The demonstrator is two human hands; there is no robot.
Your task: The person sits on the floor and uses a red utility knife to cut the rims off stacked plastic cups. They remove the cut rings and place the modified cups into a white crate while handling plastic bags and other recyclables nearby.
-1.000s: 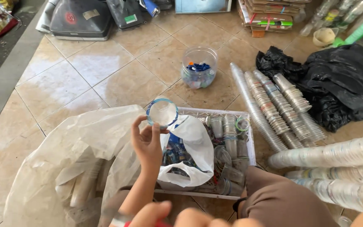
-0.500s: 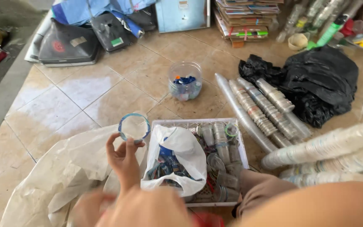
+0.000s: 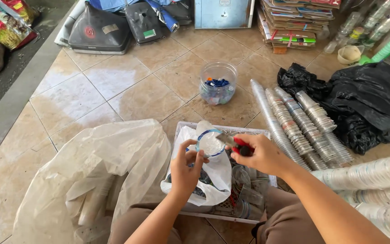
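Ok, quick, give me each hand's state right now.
Left hand: closed on a clear plastic cup, held at its rim.
Right hand: closed on a red-handled cutter, its tip at the cup's rim.

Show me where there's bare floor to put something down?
Bare tiles lie between the clear plastic jar, the big translucent bag and the black casings. It is crowded right of the white crate: stacked cups, black bags, both hands working over the crate.

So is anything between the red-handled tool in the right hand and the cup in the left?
Nothing visible. The left hand holds the clear plastic cup by its rim, and the red-handled tool in the right hand already meets that rim.
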